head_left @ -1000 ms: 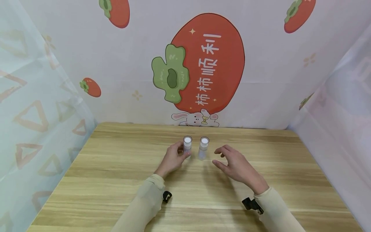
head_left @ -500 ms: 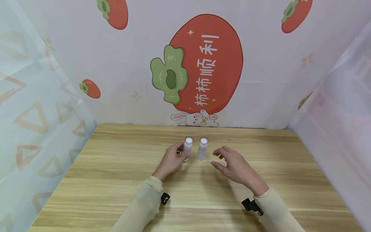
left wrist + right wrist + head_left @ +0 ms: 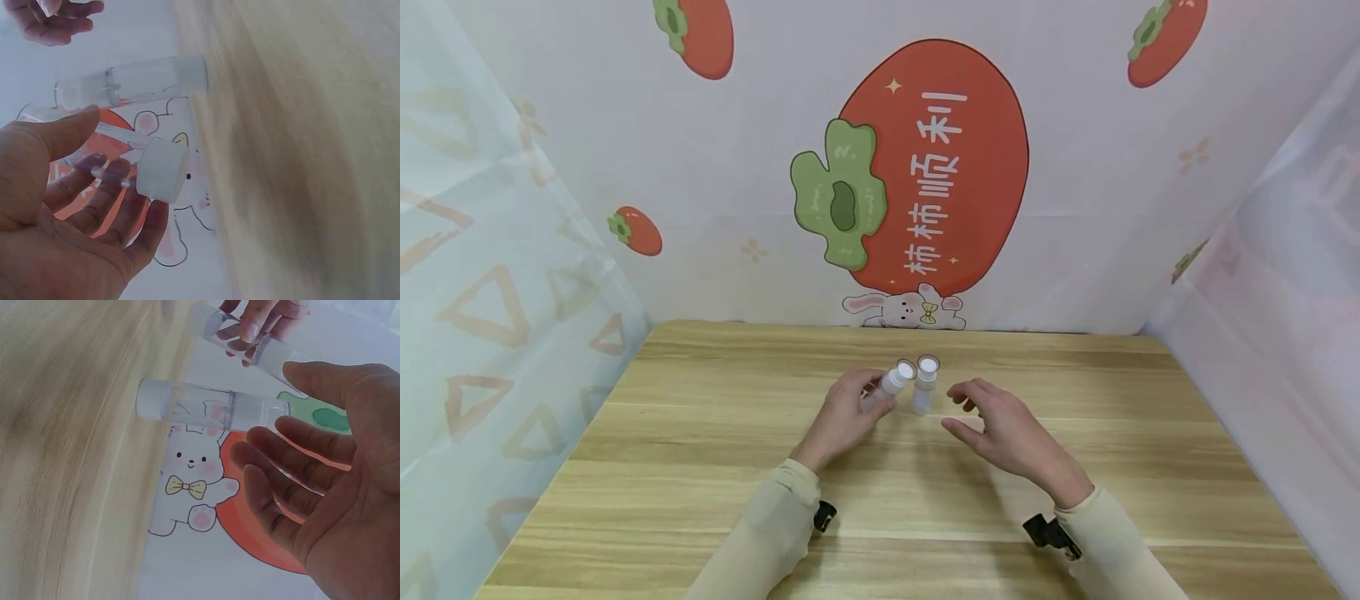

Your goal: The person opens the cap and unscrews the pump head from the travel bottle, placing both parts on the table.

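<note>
In the head view my left hand [image 3: 842,421] holds a clear bottle [image 3: 895,380] with white parts between thumb and fingers, its top leaning to the right. The white base [image 3: 162,170] of this bottle shows in the left wrist view. Just right of it, a second clear bottle [image 3: 922,398] of the same kind stands upright on the table; whether the two touch, I cannot tell. My right hand [image 3: 1011,429] hovers to the right of the standing bottle with its fingers loosely bent, apart from it and holding nothing. Its palm [image 3: 356,506] shows in the right wrist view.
A wooden table [image 3: 715,475] spreads under both hands. Behind it hangs a white backdrop [image 3: 737,167] printed with a big red persimmon [image 3: 977,192] and a rabbit. Pale sheets enclose both sides. Each sleeve bears a small black device [image 3: 1051,535].
The bottle in my left hand has gone from upright to leaning right, its top nearing the other bottle. My right hand has drifted slightly left; the standing bottle stays in place.
</note>
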### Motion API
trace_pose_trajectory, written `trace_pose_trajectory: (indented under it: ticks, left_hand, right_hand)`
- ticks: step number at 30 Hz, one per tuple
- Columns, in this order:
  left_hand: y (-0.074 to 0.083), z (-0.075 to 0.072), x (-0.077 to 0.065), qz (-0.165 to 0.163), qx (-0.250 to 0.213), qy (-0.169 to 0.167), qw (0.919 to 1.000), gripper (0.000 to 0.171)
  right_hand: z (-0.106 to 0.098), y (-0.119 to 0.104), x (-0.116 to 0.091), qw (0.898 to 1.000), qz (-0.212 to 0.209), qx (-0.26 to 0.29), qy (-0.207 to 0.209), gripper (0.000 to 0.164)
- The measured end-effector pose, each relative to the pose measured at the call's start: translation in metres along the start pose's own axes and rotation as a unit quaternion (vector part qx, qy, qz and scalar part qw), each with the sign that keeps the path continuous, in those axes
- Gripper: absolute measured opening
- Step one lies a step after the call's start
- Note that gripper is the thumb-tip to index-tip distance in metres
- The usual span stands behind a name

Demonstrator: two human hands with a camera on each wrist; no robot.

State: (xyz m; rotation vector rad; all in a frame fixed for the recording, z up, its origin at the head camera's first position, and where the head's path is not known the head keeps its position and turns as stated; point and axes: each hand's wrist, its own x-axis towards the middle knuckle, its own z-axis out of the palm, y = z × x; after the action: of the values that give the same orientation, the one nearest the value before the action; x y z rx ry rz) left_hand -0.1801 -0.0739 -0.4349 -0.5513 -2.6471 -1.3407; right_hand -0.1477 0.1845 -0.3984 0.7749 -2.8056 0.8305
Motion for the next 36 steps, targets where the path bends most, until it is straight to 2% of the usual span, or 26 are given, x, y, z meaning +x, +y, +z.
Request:
trace_pose_trajectory:
  ticks: [7,15,19,26,36]
  left_hand:
    - [0.01,-0.002,-0.003,0.029,0.048,-0.007,0.9984,0.033]
    - [0.018,-0.005,-0.006,0.05,0.08,-0.012,0.9955,0.034]
    - [0.019,-0.004,-0.007,0.066,0.119,-0.019,0.9905,0.035]
    - [0.02,-0.004,-0.009,0.102,0.187,-0.026,0.9767,0.035]
    - [0.025,-0.003,-0.012,0.137,0.205,-0.033,0.9686,0.034]
  right_hand:
    - [0.001,-0.003,0.002,1.0,-0.015,0.0,0.008,0.043]
    - [0.002,-0.008,0.004,1.0,-0.014,0.001,0.004,0.045]
    - [0.002,-0.01,0.006,1.0,-0.014,0.005,0.001,0.051]
    - [0.002,-0.014,0.007,1.0,-0.019,0.016,-0.001,0.057]
    - [0.003,-0.019,0.008,0.999,-0.028,0.036,-0.014,0.057]
